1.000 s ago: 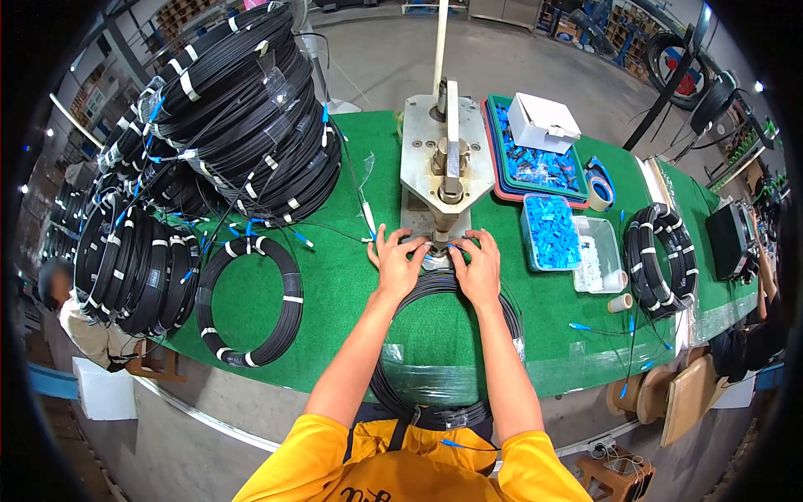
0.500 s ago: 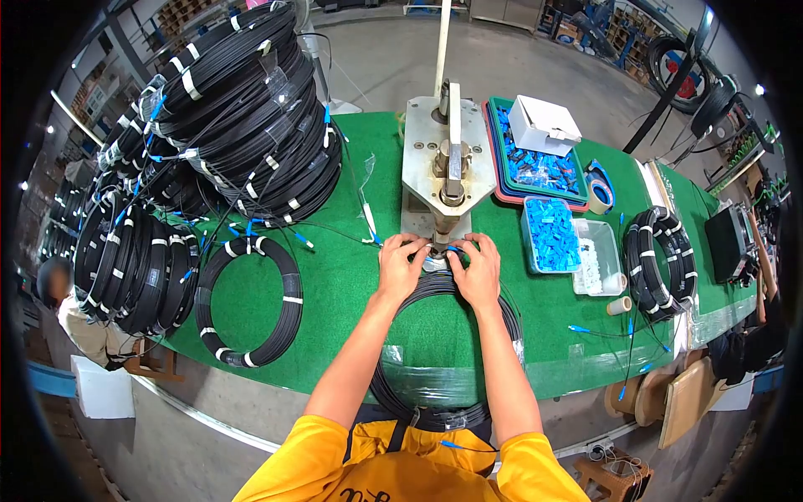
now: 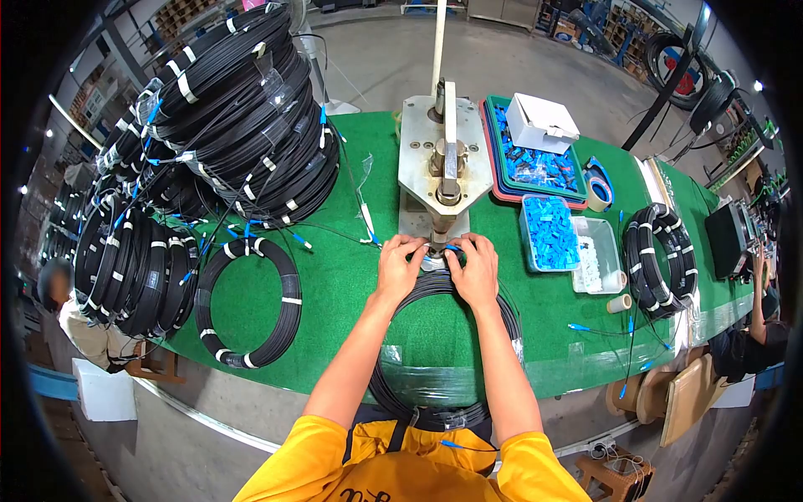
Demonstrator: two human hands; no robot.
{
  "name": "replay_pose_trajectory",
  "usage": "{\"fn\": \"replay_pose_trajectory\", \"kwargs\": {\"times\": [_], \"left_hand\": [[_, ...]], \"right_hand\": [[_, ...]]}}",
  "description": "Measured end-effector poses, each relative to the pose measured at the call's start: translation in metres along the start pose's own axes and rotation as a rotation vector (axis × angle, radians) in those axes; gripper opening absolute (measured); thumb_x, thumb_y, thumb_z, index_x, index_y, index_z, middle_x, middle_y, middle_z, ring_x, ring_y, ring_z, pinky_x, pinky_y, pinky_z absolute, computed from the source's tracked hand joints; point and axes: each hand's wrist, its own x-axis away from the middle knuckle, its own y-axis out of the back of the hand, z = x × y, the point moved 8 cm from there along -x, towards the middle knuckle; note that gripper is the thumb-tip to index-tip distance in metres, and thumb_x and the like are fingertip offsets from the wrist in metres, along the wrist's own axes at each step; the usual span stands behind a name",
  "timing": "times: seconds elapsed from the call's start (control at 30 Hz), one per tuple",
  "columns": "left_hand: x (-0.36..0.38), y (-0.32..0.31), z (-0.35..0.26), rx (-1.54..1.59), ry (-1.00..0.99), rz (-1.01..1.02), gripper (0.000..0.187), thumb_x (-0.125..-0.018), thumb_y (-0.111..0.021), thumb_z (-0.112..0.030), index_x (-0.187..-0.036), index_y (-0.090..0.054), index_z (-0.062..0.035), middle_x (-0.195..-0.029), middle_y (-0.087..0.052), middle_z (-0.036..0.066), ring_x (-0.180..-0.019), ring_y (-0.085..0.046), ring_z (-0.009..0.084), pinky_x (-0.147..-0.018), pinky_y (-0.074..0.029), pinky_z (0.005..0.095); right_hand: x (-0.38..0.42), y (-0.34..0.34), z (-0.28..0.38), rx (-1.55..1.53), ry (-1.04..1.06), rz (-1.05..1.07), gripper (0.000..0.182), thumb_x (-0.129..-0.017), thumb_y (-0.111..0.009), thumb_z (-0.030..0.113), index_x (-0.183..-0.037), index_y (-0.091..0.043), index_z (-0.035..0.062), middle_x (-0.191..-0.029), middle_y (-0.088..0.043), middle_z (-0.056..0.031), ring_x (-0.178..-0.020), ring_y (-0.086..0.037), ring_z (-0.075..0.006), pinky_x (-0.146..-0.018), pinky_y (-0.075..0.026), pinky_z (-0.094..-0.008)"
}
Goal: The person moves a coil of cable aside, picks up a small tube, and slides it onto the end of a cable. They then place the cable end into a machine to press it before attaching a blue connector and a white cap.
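Both my hands meet at the foot of a metal hand press point(image 3: 421, 171). My left hand point(image 3: 400, 266) is closed in a pinch left of the press tip; the small piece at its fingertips is mostly hidden. Beside it, my right hand point(image 3: 474, 272) pinches a blue fiber connector point(image 3: 452, 248) close under the ram. A coil of black cable point(image 3: 468, 417) lies below my hands and hangs over the table's front edge near my body. From the coil's lower side, another blue-tipped cable end point(image 3: 452, 444) rests against my yellow shirt.
Tall stacks of black cable coils point(image 3: 242, 125) stand at the left, with a single coil point(image 3: 288, 322) nearer. To the right are a tub of blue connectors point(image 3: 549, 234), a tub of white parts point(image 3: 615, 251), a white box point(image 3: 539, 123) and more coils point(image 3: 636, 268). Other people sit at both sides.
My hands stay at the press foot with almost no movement. The view has shifted slightly. At the far right, a person's arm has moved toward the black device.
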Motion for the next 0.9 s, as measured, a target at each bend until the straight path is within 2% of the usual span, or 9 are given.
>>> {"fn": "replay_pose_trajectory", "kwargs": {"times": [0.07, 0.27, 0.37, 0.53, 0.63, 0.9], "left_hand": [[0.000, -0.001, 0.001, -0.028, -0.009, -0.007, 0.016, -0.086, -0.070, -0.017, -0.098, -0.077, -0.0097, -0.096, -0.068, 0.011, -0.093, -0.061, 0.0302, -0.084, -0.047, 0.0412], [0.000, -0.002, 0.003, -0.113, -0.005, -0.025, 0.017, -0.086, -0.069, -0.024, -0.097, -0.077, -0.0143, -0.099, -0.068, 0.006, -0.102, -0.058, 0.0287, -0.092, -0.040, 0.0445], [0.001, 0.001, -0.002, -0.195, -0.013, -0.046, 0.016, -0.086, -0.072, -0.024, -0.096, -0.077, -0.0127, -0.100, -0.070, 0.006, -0.104, -0.059, 0.0276, -0.093, -0.040, 0.0426], [0.000, 0.001, -0.001, -0.224, 0.013, -0.051, 0.018, -0.087, -0.070, -0.027, -0.097, -0.078, -0.0140, -0.103, -0.070, 0.004, -0.108, -0.057, 0.0270, -0.096, -0.038, 0.0435], [-0.001, 0.001, 0.001, -0.229, 0.027, -0.057, 0.018, -0.087, -0.070, -0.028, -0.097, -0.078, -0.0146, -0.103, -0.070, 0.004, -0.107, -0.057, 0.0270, -0.096, -0.038, 0.0437], [-0.002, -0.001, 0.001, -0.231, 0.065, -0.030, 0.018, -0.088, -0.069, -0.029, -0.098, -0.078, -0.0163, -0.099, -0.071, 0.004, -0.103, -0.058, 0.0268, -0.092, -0.038, 0.0428]], "right_hand": [[-0.001, -0.002, -0.001, 0.004, -0.001, -0.001, 0.019, -0.083, -0.071, 0.020, -0.099, -0.069, 0.0105, -0.111, -0.061, -0.0107, -0.111, -0.053, -0.0319, -0.094, -0.041, -0.0452], [0.000, -0.007, -0.004, 0.027, -0.032, 0.008, 0.017, -0.086, -0.068, 0.022, -0.099, -0.069, 0.0110, -0.109, -0.062, -0.0093, -0.111, -0.053, -0.0318, -0.094, -0.040, -0.0454], [-0.001, -0.004, -0.003, 0.036, -0.020, -0.010, 0.016, -0.087, -0.067, 0.022, -0.099, -0.069, 0.0112, -0.105, -0.064, -0.0091, -0.107, -0.055, -0.0316, -0.093, -0.041, -0.0452], [-0.002, -0.008, -0.004, 0.021, -0.080, 0.080, 0.017, -0.092, -0.062, 0.024, -0.099, -0.069, 0.0109, -0.094, -0.067, -0.0098, -0.093, -0.060, -0.0318, -0.084, -0.043, -0.0458], [-0.003, -0.007, -0.006, 0.031, -0.099, 0.062, 0.019, -0.093, -0.060, 0.026, -0.100, -0.069, 0.0109, -0.093, -0.067, -0.0108, -0.089, -0.061, -0.0323, -0.080, -0.044, -0.0459], [-0.003, -0.012, -0.012, 0.022, -0.144, 0.069, 0.020, -0.094, -0.058, 0.026, -0.100, -0.070, 0.0111, -0.093, -0.067, -0.0120, -0.091, -0.062, -0.0337, -0.078, -0.046, -0.0466]]}}
